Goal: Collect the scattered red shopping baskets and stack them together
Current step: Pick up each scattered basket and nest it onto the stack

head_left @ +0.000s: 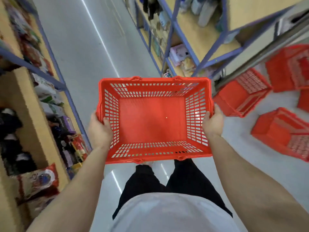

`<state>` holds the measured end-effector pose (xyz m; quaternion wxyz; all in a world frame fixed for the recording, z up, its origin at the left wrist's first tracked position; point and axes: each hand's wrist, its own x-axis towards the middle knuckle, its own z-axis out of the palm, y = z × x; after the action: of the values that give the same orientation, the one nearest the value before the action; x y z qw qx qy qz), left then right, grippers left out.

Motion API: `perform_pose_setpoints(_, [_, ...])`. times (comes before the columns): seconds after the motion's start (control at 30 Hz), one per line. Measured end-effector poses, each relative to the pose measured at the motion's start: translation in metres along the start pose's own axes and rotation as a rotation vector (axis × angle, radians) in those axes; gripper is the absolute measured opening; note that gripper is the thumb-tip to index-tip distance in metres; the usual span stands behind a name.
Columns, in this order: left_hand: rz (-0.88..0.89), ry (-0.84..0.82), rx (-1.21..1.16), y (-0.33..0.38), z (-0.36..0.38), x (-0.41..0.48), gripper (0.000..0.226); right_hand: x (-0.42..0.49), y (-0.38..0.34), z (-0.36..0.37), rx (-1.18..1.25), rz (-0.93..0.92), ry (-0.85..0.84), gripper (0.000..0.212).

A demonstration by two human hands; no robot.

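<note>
Here, in the head view, the held basket (152, 121) sat level at the centre, open side up, above the aisle floor (80, 52). The left hand (99, 129) at 9 o'clock and the right hand (213, 123) at 3 o'clock each curled round a short-side rim, thumbs inside, probably to keep it square for nesting. From 2 to 4 o'clock, 4 loose baskets (282, 131) lay tipped on the floor, not yet stacked.
</note>
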<state>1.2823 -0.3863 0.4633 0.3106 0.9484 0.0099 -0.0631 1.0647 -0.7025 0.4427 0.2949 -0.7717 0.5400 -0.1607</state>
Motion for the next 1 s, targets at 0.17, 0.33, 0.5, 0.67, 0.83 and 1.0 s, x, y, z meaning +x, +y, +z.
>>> perform_pose_setpoints(0.17, [0.222, -0.187, -0.023, 0.042, 0.008, -0.013, 0.04, -0.072, 0.046, -0.087, 0.049, 0.156, 0.157, 0.037])
perform_pose_setpoints(0.33, [0.471, -0.418, -0.106, 0.112, 0.04, -0.08, 0.045, -0.151, 0.117, -0.177, 0.078, 0.339, 0.372, 0.037])
perform_pose_setpoints(0.5, [0.721, -0.635, -0.068, 0.177, 0.078, -0.194, 0.045, -0.253, 0.205, -0.247, 0.141, 0.589, 0.601, 0.038])
perform_pose_setpoints(0.67, [0.964, -0.818, -0.047, 0.216, 0.116, -0.349, 0.038, -0.374, 0.287, -0.302, 0.202, 0.77, 0.833, 0.037])
perform_pose_setpoints(0.83, [1.173, -0.89, -0.006, 0.22, 0.137, -0.519, 0.041, -0.494, 0.357, -0.354, 0.207, 0.907, 1.036, 0.03])
perform_pose_setpoints(1.0, [1.375, -1.016, -0.032, 0.213, 0.151, -0.677, 0.037, -0.596, 0.42, -0.397, 0.236, 1.099, 1.191, 0.032])
